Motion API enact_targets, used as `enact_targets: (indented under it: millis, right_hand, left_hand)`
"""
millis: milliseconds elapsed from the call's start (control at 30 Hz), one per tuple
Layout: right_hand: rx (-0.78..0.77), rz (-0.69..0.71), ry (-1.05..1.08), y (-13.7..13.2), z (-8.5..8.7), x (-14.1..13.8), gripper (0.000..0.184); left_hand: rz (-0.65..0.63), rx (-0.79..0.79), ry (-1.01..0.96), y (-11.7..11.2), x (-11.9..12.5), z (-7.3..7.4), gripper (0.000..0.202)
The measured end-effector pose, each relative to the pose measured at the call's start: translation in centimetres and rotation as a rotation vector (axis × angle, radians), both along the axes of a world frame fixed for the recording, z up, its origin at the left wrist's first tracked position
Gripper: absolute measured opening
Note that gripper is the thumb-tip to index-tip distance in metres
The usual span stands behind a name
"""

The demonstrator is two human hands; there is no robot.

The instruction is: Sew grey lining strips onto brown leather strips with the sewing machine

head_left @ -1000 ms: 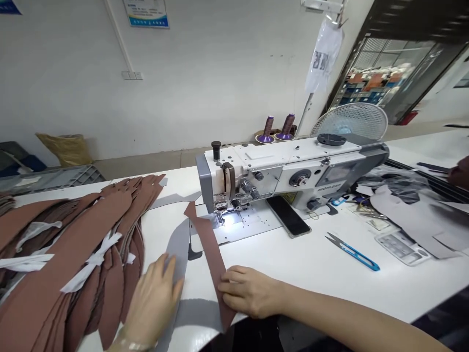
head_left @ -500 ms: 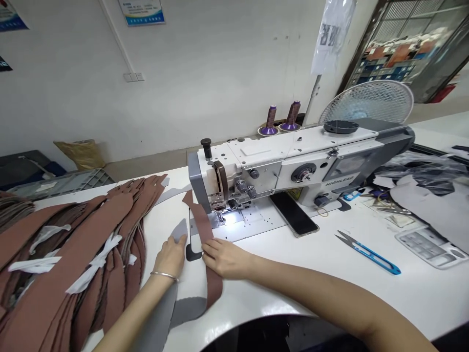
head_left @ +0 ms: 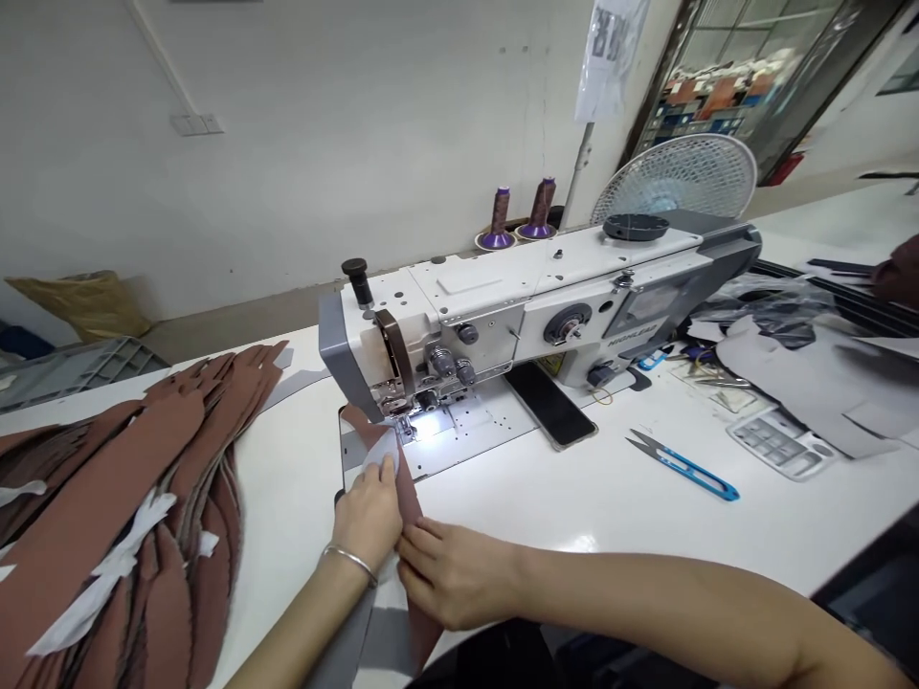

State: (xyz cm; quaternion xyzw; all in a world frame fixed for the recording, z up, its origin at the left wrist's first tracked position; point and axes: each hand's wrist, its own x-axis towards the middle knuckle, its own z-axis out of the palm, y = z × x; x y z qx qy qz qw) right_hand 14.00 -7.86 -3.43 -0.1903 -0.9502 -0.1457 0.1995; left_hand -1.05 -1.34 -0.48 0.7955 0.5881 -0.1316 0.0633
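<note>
A white industrial sewing machine (head_left: 546, 306) stands on the white table (head_left: 610, 517), its needle area lit. A narrow brown strip (head_left: 409, 488) runs from under the presser foot toward the table's front edge, beside a grey piece (head_left: 380, 641). My left hand (head_left: 369, 512), with a thin bracelet on the wrist, lies on the strip just in front of the needle, fingers pressed together on a pale patch. My right hand (head_left: 449, 569) rests curled on the strip close behind it, fingers pressing the strip down.
A big stack of brown cut pieces with white tags (head_left: 122, 536) fills the table's left side. A black phone (head_left: 549, 407) lies under the machine arm. Blue thread snips (head_left: 682, 467), a small tray (head_left: 779, 442) and grey pieces (head_left: 811, 383) lie right; a fan (head_left: 675, 177) stands behind.
Both hands have moved forward toward the needle, bringing the brown strip's end up under the presser foot. My left hand went from the grey piece onto the strip. The view shifted right.
</note>
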Motion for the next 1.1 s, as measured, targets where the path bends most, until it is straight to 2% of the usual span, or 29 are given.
enact_targets:
  millis: [167,233,500,900,1100]
  right_hand:
    - [0.025,-0.116,0.057,2.7,-0.8,-0.3,0.022]
    - [0.057,-0.122,0.060,3.3,-1.1,-0.3,0.023]
    - [0.065,-0.146,0.113,2.4,-1.3,0.8,0.025]
    - [0.083,-0.122,0.103,2.1,-1.2,1.0,0.026]
    - [0.036,-0.130,0.091,2.2,-1.2,0.9,0.023]
  left_hand:
    - [0.027,-0.120,-0.069,1.0,0.1,1.2,0.059]
    - [0.035,-0.137,-0.097,1.3,0.1,1.4,0.058]
    - [-0.023,-0.167,-0.079,1.8,1.3,1.0,0.064]
    - [-0.036,-0.153,0.005,1.8,2.5,1.6,0.064]
    - [-0.049,-0.147,0.043,1.6,2.7,1.6,0.063]
